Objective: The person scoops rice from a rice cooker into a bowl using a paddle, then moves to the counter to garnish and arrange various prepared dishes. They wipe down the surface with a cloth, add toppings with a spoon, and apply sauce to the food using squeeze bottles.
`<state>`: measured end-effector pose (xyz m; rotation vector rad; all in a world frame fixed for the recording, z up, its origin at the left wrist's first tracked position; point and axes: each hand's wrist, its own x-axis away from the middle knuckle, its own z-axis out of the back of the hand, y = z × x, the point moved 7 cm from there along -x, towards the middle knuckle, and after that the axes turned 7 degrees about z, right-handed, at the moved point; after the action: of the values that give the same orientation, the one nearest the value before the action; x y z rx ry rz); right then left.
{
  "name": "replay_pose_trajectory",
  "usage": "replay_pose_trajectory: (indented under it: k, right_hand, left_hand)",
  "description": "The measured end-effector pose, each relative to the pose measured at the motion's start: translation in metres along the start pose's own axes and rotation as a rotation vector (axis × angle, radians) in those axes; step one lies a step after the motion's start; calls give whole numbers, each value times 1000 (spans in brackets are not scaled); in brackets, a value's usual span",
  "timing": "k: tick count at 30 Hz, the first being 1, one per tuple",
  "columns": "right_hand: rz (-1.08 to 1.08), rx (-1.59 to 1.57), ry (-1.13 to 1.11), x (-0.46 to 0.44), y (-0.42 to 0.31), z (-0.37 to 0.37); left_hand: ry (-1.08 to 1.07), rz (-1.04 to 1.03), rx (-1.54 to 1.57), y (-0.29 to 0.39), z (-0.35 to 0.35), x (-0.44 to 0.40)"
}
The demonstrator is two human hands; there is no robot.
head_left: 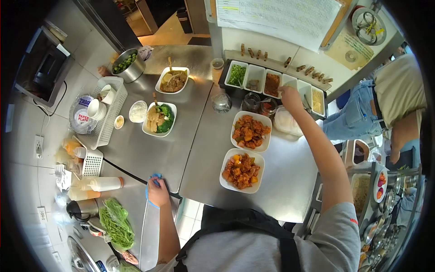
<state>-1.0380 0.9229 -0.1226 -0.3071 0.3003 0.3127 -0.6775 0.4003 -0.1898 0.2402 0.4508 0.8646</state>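
My right hand (290, 98) reaches over the row of white topping tubs, fingers bunched together beside the tub of reddish-brown topping (272, 85); what they pinch, if anything, I cannot make out. Chopped green onion (237, 75) fills the leftmost tub. Below that forearm sit a white plastic-wrapped bundle (286, 121) and small glass jars (268, 107). Two square white bowls of saucy orange-red fried pieces, the upper bowl (268, 144) and the lower bowl (224, 179), stand in front of me. My left hand (158, 193) is closed around a blue cloth (148, 198) at the counter edge.
On the left counter stand a bowl of broccoli (166, 121), a bowl of stew (174, 86), a rice bowl (137, 112) and a steel pot (129, 65). Leafy greens (117, 224) and squeeze bottles (106, 183) lie nearer. Another person (362, 99) stands at right.
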Motion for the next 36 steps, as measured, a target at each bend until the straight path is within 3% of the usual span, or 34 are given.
replay_pose_trajectory:
  k: [3, 6, 9, 14, 16, 21, 24, 27, 30, 36]
  right_hand:
    - [-171, -188, -93, 2, 18, -5]
    - [-515, -654, -184, 10, 34, -11]
    - [-669, -913, -201, 20, 48, -18]
    - [-617, -1033, -97, 39, 31, 19]
    - [-581, -1020, -84, 60, 9, 46]
    - [-415, -834, -122, 126, -52, 65]
    - [19, -407, 40, 151, -87, 63]
    - [185, -243, 137, 144, -90, 67]
    - [111, -212, 299, 94, -75, 94]
    - [-22, 109, -38, 5, -3, 22]
  left_hand:
    - [11, -8, -4, 0, 0, -1]
    - [28, -30, -11, -1, -2, 0]
    - [-8, -8, -19, -3, -2, -1]
    - [11, -16, 7, -1, -4, -4]
    - [94, -109, 35, -3, -5, 0]
    - [-18, -4, -49, -5, -6, 0]
    - [9, -12, -64, -2, -6, 0]
    - [30, -33, -67, -6, -9, -3]
    - [0, -7, -69, -9, -9, -1]
    - [-10, -6, -40, -4, -4, -2]
